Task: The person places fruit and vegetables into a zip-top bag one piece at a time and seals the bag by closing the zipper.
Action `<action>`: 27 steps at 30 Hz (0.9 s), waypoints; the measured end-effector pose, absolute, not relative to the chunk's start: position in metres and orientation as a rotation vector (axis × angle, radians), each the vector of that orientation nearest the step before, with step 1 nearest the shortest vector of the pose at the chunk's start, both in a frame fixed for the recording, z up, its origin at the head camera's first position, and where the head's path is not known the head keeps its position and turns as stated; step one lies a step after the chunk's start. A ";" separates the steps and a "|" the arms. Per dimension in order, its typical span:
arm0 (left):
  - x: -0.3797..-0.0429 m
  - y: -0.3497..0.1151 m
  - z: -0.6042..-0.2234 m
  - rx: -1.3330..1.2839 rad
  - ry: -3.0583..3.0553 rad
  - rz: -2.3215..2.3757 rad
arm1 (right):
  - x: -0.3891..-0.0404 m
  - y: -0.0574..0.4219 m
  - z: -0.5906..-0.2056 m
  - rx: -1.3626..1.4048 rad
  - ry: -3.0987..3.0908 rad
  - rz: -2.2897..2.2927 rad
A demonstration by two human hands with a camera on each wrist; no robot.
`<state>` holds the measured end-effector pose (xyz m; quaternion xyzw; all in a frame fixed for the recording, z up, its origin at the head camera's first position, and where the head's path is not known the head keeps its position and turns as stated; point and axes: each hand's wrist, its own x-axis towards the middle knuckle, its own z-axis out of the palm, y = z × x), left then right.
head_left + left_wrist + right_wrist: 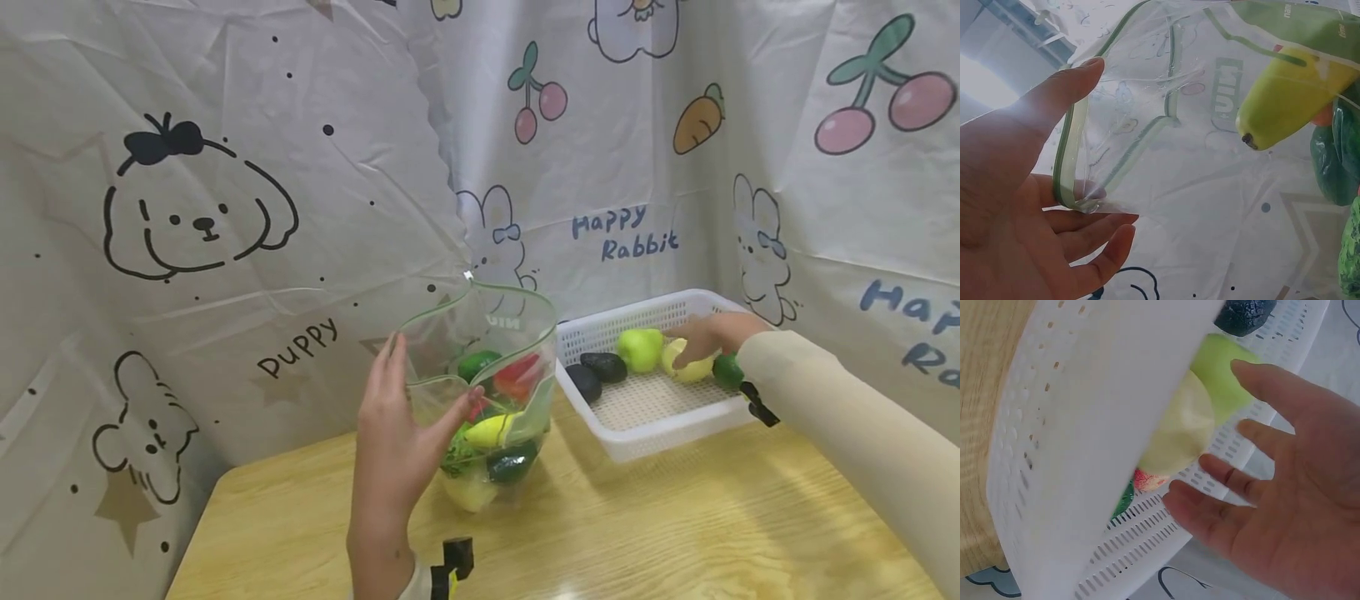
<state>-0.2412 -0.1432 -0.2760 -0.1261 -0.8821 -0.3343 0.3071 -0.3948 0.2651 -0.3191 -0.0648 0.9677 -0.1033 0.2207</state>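
Note:
A clear zip bag [542, 408] with a green-edged mouth stands on the table, its top gaping. My left hand [397, 433] holds the bag's rim at the left, thumb at the front edge and fingers along the side. Through the plastic show a long yellow fruit [1291, 103] with a dark tip, a red piece [517, 377], a dark green one [512, 462] and leafy green [456, 458]. Over the white basket [637, 446] reaches my right hand [718, 332], fingers spread beside a pale yellow-green round fruit [1179, 437]. The right wrist view shows no grip on it.
Also in the basket are a green apple [640, 352], two dark avocado-like pieces [603, 367], a dark green piece [727, 372] and something red [1149, 480]. The wooden table [637, 525] is backed by printed white cloth [360, 208] close behind the bag and basket.

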 end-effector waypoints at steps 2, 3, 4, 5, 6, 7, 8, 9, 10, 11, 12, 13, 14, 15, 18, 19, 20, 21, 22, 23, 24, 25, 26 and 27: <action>-0.241 -0.143 -0.276 -0.334 -2.333 -0.884 | -0.393 0.266 -0.319 -0.151 2.690 -0.275; -0.241 -0.143 -0.275 -0.334 -2.335 -0.883 | -0.392 0.267 -0.318 -0.149 2.690 -0.277; -0.241 -0.144 -0.275 -0.335 -2.336 -0.884 | -0.391 0.267 -0.318 -0.163 2.691 -0.270; -0.241 -0.144 -0.275 -0.337 -2.337 -0.885 | -0.391 0.268 -0.318 -0.173 2.685 -0.276; -0.241 -0.144 -0.275 -0.337 -2.338 -0.886 | -0.390 0.269 -0.319 -0.191 2.678 -0.278; -0.241 -0.145 -0.275 -0.338 -2.340 -0.887 | -0.390 0.269 -0.320 -0.200 2.672 -0.284; -0.241 -0.145 -0.275 -0.339 -2.342 -0.888 | -0.390 0.270 -0.320 -0.207 2.661 -0.296; -0.241 -0.145 -0.275 -0.340 -2.343 -0.890 | -0.390 0.270 -0.322 -0.212 2.655 -0.296; -0.240 -0.146 -0.275 -0.341 -2.344 -0.892 | -0.390 0.270 -0.323 -0.197 2.655 -0.305; -0.240 -0.146 -0.276 -0.342 -2.346 -0.895 | -0.389 0.270 -0.325 -0.157 2.658 -0.331; -0.240 -0.146 -0.276 -0.342 -2.347 -0.897 | -0.389 0.270 -0.326 -0.128 2.662 -0.350; -0.240 -0.146 -0.276 -0.343 -2.348 -0.899 | -0.388 0.270 -0.328 -0.087 2.669 -0.377; -0.240 -0.146 -0.276 -0.343 -2.349 -0.901 | -0.387 0.270 -0.329 -0.057 2.676 -0.400; -0.240 -0.146 -0.276 -0.341 -2.349 -0.902 | -0.387 0.270 -0.330 -0.027 2.686 -0.420; -0.240 -0.145 -0.277 -0.342 -2.344 -0.902 | -0.387 0.271 -0.333 -0.019 2.690 -0.443; -0.240 -0.145 -0.277 -0.343 -2.341 -0.903 | -0.387 0.270 -0.334 -0.030 2.691 -0.434; -0.240 -0.145 -0.277 -0.345 -2.338 -0.903 | -0.388 0.270 -0.334 -0.054 2.685 -0.427; -0.240 -0.145 -0.277 -0.347 -2.336 -0.904 | -0.388 0.270 -0.335 -0.076 2.679 -0.419; -0.240 -0.145 -0.276 -0.349 -2.335 -0.905 | -0.389 0.269 -0.336 -0.099 2.670 -0.408; -0.240 -0.145 -0.276 -0.351 -2.335 -0.905 | -0.389 0.268 -0.337 -0.110 2.660 -0.399; -0.240 -0.145 -0.276 -0.353 -2.335 -0.904 | -0.389 0.266 -0.338 -0.117 2.647 -0.404; -0.240 -0.145 -0.276 -0.349 -2.336 -0.902 | -0.388 0.263 -0.337 -0.114 2.634 -0.408; -0.240 -0.145 -0.276 -0.349 -2.336 -0.902 | -0.387 0.261 -0.337 -0.113 2.620 -0.409; -0.240 -0.146 -0.276 -0.350 -2.336 -0.900 | -0.386 0.259 -0.336 -0.108 2.606 -0.409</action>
